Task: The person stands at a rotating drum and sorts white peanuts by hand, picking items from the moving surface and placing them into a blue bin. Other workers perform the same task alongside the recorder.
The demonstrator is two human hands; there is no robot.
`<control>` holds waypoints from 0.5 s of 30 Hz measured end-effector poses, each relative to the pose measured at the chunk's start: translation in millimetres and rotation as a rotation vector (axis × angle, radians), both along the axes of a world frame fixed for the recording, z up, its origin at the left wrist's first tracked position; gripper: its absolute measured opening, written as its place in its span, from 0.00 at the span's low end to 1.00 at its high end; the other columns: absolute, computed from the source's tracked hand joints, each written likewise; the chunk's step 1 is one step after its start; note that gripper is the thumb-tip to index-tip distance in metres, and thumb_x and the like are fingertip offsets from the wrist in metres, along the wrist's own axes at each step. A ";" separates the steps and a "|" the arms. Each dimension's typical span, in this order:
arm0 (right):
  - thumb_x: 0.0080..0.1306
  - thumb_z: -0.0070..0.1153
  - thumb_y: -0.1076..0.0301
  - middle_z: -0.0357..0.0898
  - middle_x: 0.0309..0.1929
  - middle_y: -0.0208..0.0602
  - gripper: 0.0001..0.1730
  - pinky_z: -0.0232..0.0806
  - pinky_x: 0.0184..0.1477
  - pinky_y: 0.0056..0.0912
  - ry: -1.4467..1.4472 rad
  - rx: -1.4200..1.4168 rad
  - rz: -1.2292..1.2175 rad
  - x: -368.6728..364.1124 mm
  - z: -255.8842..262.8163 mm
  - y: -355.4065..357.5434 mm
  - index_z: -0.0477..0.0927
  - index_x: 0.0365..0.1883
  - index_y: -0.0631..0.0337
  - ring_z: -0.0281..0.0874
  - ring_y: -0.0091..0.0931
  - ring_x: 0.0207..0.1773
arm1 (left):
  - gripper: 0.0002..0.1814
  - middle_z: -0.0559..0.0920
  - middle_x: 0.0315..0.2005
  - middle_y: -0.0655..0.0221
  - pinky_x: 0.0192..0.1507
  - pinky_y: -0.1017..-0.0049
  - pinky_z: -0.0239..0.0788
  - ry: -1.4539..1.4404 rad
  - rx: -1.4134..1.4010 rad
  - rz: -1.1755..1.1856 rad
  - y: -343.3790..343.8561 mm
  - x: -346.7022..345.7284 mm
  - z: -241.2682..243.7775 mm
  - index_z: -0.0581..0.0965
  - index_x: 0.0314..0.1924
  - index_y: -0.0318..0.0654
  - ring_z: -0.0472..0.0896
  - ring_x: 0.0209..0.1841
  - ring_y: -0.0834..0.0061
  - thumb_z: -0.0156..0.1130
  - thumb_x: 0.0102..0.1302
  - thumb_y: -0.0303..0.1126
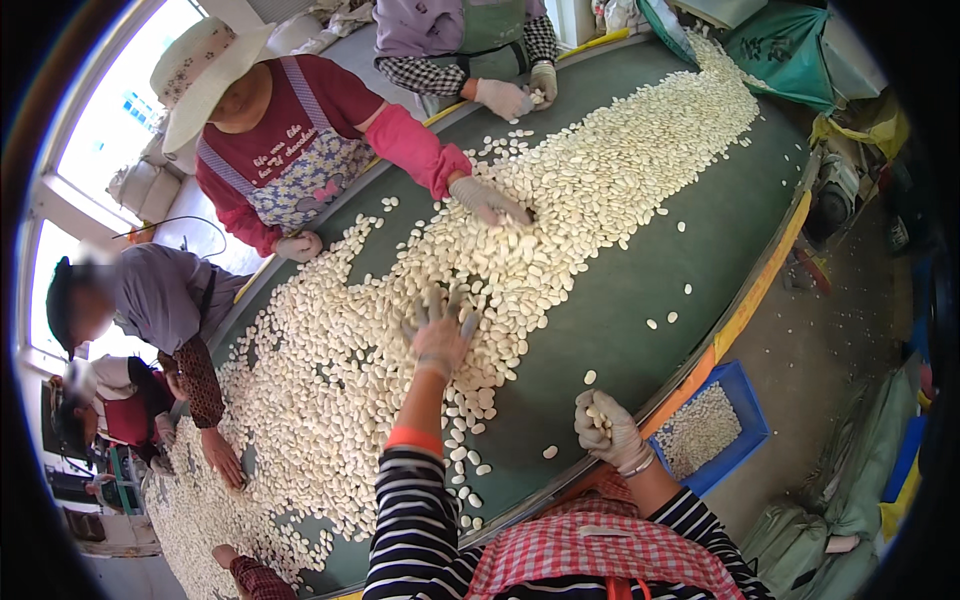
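My left hand [441,341], in a thin pale glove with greyish fingertips, rests on a broad layer of large white beans [322,375]. Its fingers are spread apart among them, and a few dark gaps show by the fingertips. Over the near edge of the green conveyor belt [637,300], my right hand [615,433] is curled around several white beans [598,420]. It also wears a pale glove. One single bean [590,376] lies on the belt just beyond it.
A blue crate [750,431] of beans stands below the belt's taped edge [757,289], right of me. Across the belt, a co-worker's gloved hand [491,201] touches the beans; another person's gloved hands [517,97] hold some. A green sack [784,56] lies at the far end.
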State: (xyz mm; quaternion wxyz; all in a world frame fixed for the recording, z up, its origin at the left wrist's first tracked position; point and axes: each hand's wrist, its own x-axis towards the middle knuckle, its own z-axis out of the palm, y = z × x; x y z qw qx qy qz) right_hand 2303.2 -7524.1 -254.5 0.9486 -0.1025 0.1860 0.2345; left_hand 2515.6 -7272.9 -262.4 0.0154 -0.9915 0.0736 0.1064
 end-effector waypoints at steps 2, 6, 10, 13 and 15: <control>0.75 0.46 0.54 0.68 0.22 0.28 0.17 0.45 0.15 0.17 -0.008 0.012 -0.015 0.9 -3.1 -6.1 0.77 0.44 0.59 0.53 0.16 0.16 | 0.33 0.54 0.73 0.63 0.69 0.39 0.38 -0.018 0.008 0.063 28.4 -39.7 1.2 0.60 0.71 0.60 0.48 0.75 0.49 0.41 0.69 0.62; 0.74 0.47 0.53 0.69 0.22 0.28 0.17 0.44 0.15 0.16 -0.011 -0.014 -0.026 5.9 -1.0 -15.0 0.79 0.43 0.58 0.53 0.16 0.15 | 0.26 0.66 0.65 0.55 0.66 0.55 0.55 -0.285 -0.320 0.137 48.8 -102.9 7.8 0.70 0.64 0.51 0.60 0.69 0.49 0.53 0.69 0.50; 0.74 0.47 0.53 0.68 0.20 0.27 0.17 0.44 0.15 0.17 -0.005 -0.028 -0.012 10.6 -4.5 -26.4 0.79 0.43 0.58 0.51 0.15 0.14 | 0.10 0.80 0.40 0.58 0.48 0.62 0.69 -0.342 -0.590 -0.056 5.2 -104.0 16.7 0.78 0.44 0.40 0.77 0.44 0.55 0.60 0.66 0.35; 0.74 0.47 0.53 0.66 0.19 0.26 0.17 0.42 0.15 0.17 -0.030 -0.059 -0.004 16.2 -5.3 -33.3 0.79 0.44 0.57 0.50 0.15 0.14 | 0.13 0.83 0.33 0.61 0.39 0.63 0.72 -0.127 -0.637 0.046 -43.5 -69.2 23.0 0.78 0.45 0.43 0.81 0.36 0.58 0.59 0.68 0.43; 0.74 0.47 0.53 0.64 0.18 0.25 0.17 0.41 0.14 0.17 -0.046 -0.063 0.007 19.1 -4.5 -37.9 0.79 0.44 0.57 0.49 0.15 0.13 | 0.17 0.84 0.37 0.59 0.39 0.61 0.74 0.083 -0.457 0.158 -73.0 -41.1 36.7 0.78 0.48 0.42 0.83 0.41 0.57 0.54 0.70 0.45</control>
